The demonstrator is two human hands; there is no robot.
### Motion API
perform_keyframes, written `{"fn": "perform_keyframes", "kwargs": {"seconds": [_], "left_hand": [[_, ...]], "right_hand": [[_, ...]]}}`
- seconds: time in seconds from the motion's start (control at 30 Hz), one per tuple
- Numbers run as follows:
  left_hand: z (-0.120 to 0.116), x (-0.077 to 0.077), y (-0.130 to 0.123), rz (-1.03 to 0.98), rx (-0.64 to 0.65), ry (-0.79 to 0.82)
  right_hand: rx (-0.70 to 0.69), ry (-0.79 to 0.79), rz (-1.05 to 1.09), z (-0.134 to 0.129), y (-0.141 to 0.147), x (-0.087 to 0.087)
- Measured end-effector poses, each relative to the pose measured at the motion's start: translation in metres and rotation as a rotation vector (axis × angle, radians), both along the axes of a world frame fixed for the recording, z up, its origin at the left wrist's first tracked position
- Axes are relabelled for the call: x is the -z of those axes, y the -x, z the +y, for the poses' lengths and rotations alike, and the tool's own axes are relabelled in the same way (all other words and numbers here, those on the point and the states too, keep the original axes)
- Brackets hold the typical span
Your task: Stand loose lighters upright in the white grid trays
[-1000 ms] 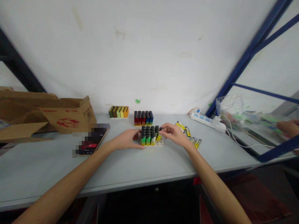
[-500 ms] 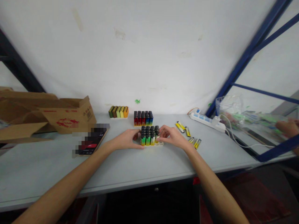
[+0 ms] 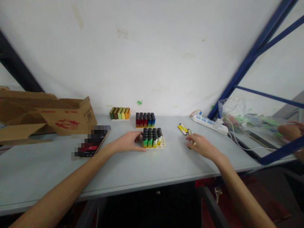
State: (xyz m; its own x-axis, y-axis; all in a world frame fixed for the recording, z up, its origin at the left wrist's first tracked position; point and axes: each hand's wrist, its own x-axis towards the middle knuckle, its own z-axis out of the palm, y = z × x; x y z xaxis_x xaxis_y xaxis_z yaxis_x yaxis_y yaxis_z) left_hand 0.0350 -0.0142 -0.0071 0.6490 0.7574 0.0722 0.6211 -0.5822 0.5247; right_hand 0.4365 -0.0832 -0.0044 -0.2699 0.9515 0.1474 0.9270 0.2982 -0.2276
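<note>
Under right grip (image 3: 201,146), yellow lighters (image 3: 193,143).

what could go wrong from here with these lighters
The standing lighters could topple if the left hand, at the left end of their tray, jolts it. The right hand, down among the loose yellow lighters, might scatter them.

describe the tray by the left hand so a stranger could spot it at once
On the grey table, below the white wall, find the left hand near the middle. The white tray beside it holds upright, black-topped lighters. Unlike the red-and-blue set and the yellow-topped set farther back, it shows bare slots at its right end.
</note>
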Motion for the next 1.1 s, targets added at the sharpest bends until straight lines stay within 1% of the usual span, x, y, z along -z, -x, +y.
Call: {"fn": "perform_keyframes", "kwargs": {"seconds": [0.07, 0.13, 0.3, 0.4, 0.47, 0.53, 0.63, 0.77, 0.87, 0.93, 0.97, 1.03, 1.1], "left_hand": [[0.0, 0.0, 0.0, -0.001, 0.002, 0.002], [0.0, 0.0, 0.0, -0.008, 0.006, 0.003], [0.001, 0.002, 0.001, -0.027, 0.018, -0.005], [0.001, 0.002, 0.001, -0.031, 0.024, -0.013], [0.0, 0.002, 0.001, -0.024, 0.01, -0.008], [0.0, 0.001, 0.001, -0.02, 0.006, -0.004], [-0.001, 0.001, 0.0, -0.033, 0.021, -0.005], [-0.001, 0.001, 0.001, -0.051, 0.019, -0.013], [-0.001, 0.001, 0.001, -0.032, 0.021, -0.008], [-0.001, 0.0, 0.001, -0.026, 0.028, -0.004], [-0.001, 0.0, 0.001, -0.027, 0.032, -0.003], [-0.001, 0.001, 0.001, -0.027, 0.034, 0.0], [-0.001, 0.001, 0.001, -0.022, 0.025, -0.006]], "right_hand": [[-0.086, -0.014, -0.026, -0.005, -0.005, 0.004], [-0.132, -0.015, -0.071, -0.007, -0.009, 0.005], [-0.116, -0.021, -0.18, 0.001, -0.009, 0.001], [-0.086, -0.049, -0.213, 0.01, -0.002, 0.0], [-0.083, -0.078, -0.191, 0.015, 0.005, 0.0], [-0.093, -0.129, -0.102, 0.02, 0.013, -0.001], [-0.099, -0.203, 0.124, 0.025, 0.028, -0.006], [-0.084, -0.219, 0.349, 0.038, 0.05, -0.014], [-0.024, -0.241, 0.518, 0.056, 0.065, -0.011], [0.005, -0.218, 0.65, 0.069, 0.073, -0.007], [-0.01, -0.189, 0.711, 0.075, 0.076, -0.004], [-0.08, -0.118, 0.82, 0.082, 0.082, -0.001], [-0.16, -0.031, 0.935, 0.083, 0.088, 0.002]]}}
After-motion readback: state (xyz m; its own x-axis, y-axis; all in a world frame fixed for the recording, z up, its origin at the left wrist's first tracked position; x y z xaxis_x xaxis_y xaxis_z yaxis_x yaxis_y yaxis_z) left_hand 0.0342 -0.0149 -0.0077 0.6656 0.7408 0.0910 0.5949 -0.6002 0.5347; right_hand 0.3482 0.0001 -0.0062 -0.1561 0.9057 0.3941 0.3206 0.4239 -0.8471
